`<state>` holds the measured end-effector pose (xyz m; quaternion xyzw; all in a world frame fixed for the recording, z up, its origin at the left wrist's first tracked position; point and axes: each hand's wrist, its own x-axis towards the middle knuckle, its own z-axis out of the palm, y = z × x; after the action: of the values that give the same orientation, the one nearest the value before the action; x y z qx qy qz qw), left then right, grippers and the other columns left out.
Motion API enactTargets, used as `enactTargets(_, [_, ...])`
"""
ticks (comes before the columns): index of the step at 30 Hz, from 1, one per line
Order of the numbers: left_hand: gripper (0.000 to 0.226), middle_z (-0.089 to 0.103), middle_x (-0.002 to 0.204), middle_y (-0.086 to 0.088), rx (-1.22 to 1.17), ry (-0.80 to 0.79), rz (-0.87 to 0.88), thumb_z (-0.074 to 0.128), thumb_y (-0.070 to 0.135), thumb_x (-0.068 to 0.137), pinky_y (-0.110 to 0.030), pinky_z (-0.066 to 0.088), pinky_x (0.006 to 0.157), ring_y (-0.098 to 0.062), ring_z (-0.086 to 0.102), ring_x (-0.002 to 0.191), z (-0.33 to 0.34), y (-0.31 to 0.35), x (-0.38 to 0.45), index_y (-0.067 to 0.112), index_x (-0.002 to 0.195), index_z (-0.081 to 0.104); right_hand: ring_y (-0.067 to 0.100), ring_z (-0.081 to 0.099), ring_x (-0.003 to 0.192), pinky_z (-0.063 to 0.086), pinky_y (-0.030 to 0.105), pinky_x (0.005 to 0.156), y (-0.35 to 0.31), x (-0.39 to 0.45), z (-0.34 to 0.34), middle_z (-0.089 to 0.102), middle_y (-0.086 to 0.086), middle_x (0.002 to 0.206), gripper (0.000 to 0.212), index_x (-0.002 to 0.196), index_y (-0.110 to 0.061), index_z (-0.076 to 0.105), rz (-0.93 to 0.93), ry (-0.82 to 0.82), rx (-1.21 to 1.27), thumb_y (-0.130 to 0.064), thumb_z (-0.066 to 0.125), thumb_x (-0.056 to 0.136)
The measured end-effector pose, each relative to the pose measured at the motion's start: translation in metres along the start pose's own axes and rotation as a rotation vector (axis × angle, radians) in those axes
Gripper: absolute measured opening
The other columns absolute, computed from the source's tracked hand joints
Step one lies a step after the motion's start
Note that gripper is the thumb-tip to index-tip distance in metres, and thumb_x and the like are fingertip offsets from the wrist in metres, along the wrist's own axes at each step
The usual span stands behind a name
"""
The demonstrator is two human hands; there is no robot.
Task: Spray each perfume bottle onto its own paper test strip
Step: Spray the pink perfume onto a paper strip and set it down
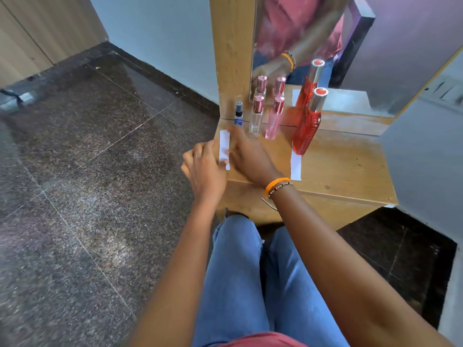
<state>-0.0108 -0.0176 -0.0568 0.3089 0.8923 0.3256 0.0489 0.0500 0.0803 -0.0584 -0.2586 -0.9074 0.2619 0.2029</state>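
Note:
Four perfume bottles stand in a row on a wooden shelf (345,169): a small blue one (238,116), a clear one with a pink cap (256,116), a pink one (274,121) and a tall red one (307,123). A white paper strip (224,146) lies near the shelf's left edge in front of the blue bottle. My left hand (204,169) and my right hand (246,154) both have fingers on this strip. A second strip (296,167) lies in front of the red bottle.
A mirror (350,46) stands behind the bottles and reflects them. Dark stone floor (87,171) spreads to the left. My knees in blue jeans (250,271) are below the shelf. An orange band circles my right wrist.

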Motion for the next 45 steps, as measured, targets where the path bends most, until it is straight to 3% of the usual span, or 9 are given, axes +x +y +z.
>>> enactTargets(9, [0.035,0.041,0.137,0.001,0.008,-0.080,0.009,0.057,0.025,0.089,-0.045,0.021,0.104,-0.027,0.029,0.125,0.005,-0.008,-0.001,0.027,0.124,0.053,0.036,0.046,0.117,0.042,0.038,0.077,0.004,0.011,0.005,0.059,0.018,0.124,0.049,0.136,-0.007,0.035,-0.001,-0.116,-0.161,-0.018,0.053,0.093])
enactTargets(15, [0.033,0.041,0.137,0.004,-0.002,-0.074,-0.006,0.057,0.025,0.089,-0.046,0.020,0.105,-0.027,0.030,0.124,0.007,-0.009,-0.002,0.029,0.122,0.055,0.014,0.060,0.091,0.052,0.035,0.081,0.003,0.007,0.013,0.067,0.004,0.104,0.046,0.121,-0.014,0.054,0.127,0.052,0.316,0.005,0.057,0.079])
enactTargets(21, [0.035,0.042,0.136,0.005,-0.048,-0.053,-0.010,0.058,0.024,0.089,-0.046,0.021,0.105,-0.027,0.030,0.124,0.008,-0.010,-0.003,0.030,0.123,0.055,0.001,0.056,0.073,0.049,0.016,0.071,-0.007,0.005,0.019,0.065,0.003,0.092,0.036,0.110,-0.008,0.058,0.182,0.264,0.640,0.011,0.058,0.079])
enactTargets(23, [0.035,0.042,0.137,0.004,-0.057,-0.051,-0.011,0.058,0.023,0.089,-0.047,0.021,0.106,-0.027,0.030,0.125,0.008,-0.010,-0.003,0.029,0.123,0.054,-0.001,0.055,0.073,0.049,0.016,0.071,-0.007,0.006,0.019,0.062,-0.001,0.087,0.036,0.109,-0.008,0.058,0.202,0.300,0.629,0.012,0.058,0.079])
enactTargets(26, [0.034,0.043,0.136,0.003,-0.068,-0.047,-0.015,0.059,0.022,0.089,-0.048,0.022,0.106,-0.027,0.030,0.125,0.008,-0.009,-0.003,0.029,0.122,0.055,0.012,0.057,0.084,0.053,0.032,0.078,-0.006,0.007,0.019,0.062,0.002,0.097,0.038,0.113,-0.007,0.056,0.182,0.302,0.537,0.011,0.056,0.079])
enactTargets(29, [0.033,0.044,0.134,0.003,-0.085,-0.042,-0.018,0.058,0.021,0.089,-0.047,0.021,0.106,-0.026,0.030,0.125,0.007,-0.008,-0.004,0.029,0.121,0.055,0.030,0.050,0.107,0.045,0.037,0.086,0.001,0.011,0.023,0.060,0.015,0.115,0.051,0.129,-0.007,0.045,0.104,0.135,0.199,0.005,0.057,0.081])
enactTargets(32, [0.035,0.044,0.135,0.003,-0.078,-0.044,-0.025,0.057,0.020,0.089,-0.046,0.020,0.107,-0.026,0.030,0.126,0.007,-0.007,-0.004,0.028,0.123,0.053,0.035,0.047,0.112,0.036,0.031,0.088,0.003,0.011,0.027,0.063,0.016,0.114,0.055,0.131,-0.003,0.042,0.033,0.050,0.067,0.007,0.054,0.078])
enactTargets(37, [0.032,0.044,0.135,0.003,-0.082,-0.050,-0.034,0.059,0.021,0.089,-0.046,0.020,0.107,-0.026,0.030,0.125,0.006,-0.007,-0.004,0.025,0.120,0.054,0.015,0.053,0.092,0.045,0.020,0.078,-0.003,0.005,0.019,0.060,0.004,0.094,0.053,0.125,-0.010,0.051,0.143,0.121,0.388,0.013,0.051,0.077])
enactTargets(45, [0.030,0.052,0.127,0.003,-0.114,-0.020,-0.019,0.063,0.019,0.085,-0.046,0.026,0.104,-0.024,0.030,0.124,0.004,-0.005,-0.003,0.026,0.114,0.057,0.004,0.053,0.095,0.046,0.006,0.071,-0.014,-0.002,0.014,0.059,0.009,0.112,0.043,0.113,-0.004,0.058,0.156,0.309,0.611,0.015,0.059,0.075])
